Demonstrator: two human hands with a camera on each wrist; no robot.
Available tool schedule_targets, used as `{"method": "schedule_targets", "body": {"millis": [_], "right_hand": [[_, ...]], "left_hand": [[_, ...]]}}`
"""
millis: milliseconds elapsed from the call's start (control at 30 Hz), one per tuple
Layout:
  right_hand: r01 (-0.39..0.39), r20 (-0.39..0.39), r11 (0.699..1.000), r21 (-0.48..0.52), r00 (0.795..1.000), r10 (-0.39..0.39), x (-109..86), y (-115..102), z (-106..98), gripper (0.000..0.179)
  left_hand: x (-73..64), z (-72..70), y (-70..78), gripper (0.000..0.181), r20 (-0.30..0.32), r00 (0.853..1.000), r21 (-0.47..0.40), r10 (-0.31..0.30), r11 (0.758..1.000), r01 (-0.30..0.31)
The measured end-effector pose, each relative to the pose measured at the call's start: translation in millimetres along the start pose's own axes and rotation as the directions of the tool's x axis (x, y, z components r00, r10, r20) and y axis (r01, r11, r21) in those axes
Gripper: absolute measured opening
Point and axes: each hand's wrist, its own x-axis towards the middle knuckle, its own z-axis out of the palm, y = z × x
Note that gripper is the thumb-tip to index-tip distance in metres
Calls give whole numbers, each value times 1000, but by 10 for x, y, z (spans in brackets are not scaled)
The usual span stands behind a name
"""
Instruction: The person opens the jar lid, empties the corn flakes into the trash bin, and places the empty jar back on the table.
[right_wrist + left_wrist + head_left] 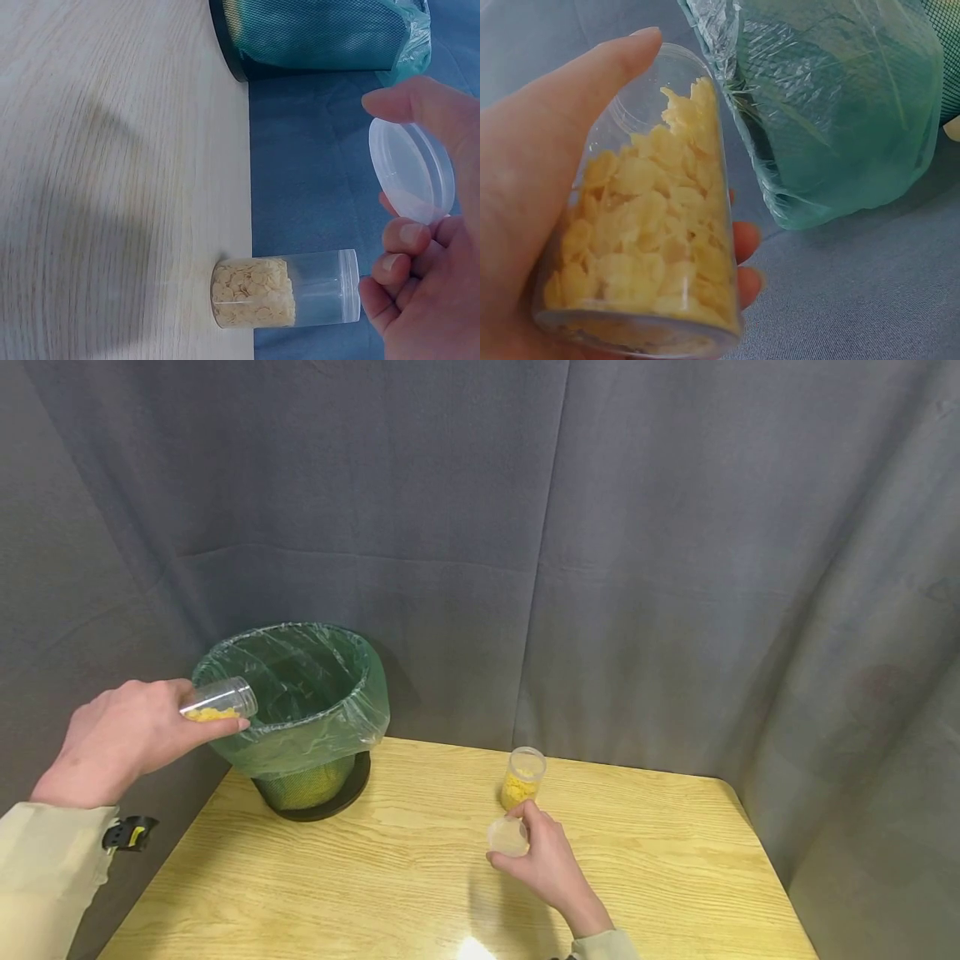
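My left hand (123,735) grips a clear plastic jar (652,225) partly filled with yellow flakes (641,247). The jar lies tilted, its mouth toward the bin, at the near left rim of the green-lined waste bin (322,743). Between thumb and fingers, my right hand (549,864) pinches a round translucent lid (411,169) above the table. Just beyond that hand, a second clear jar (525,777) of yellow flakes stands upright on the table; whether it is capped I cannot tell.
The mesh bin has a dark round base (352,793) and stands at the back left of the wooden table (420,860). Grey curtains (637,568) hang behind the table and along both sides.
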Motion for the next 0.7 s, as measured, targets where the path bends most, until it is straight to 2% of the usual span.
{"method": "schedule_targets", "body": {"millis": [267,700], "right_hand": [[-16,7,1000,-9,1000,16,-7,-1,-3,51],[-30,9,999,-27,1000,30,-17,-3,-12,51]], "left_hand": [[-1,11,-9,102,-11,1000,36,-17,999,18],[9,38,-12,95,-74,997,70,7,998,-2]]}}
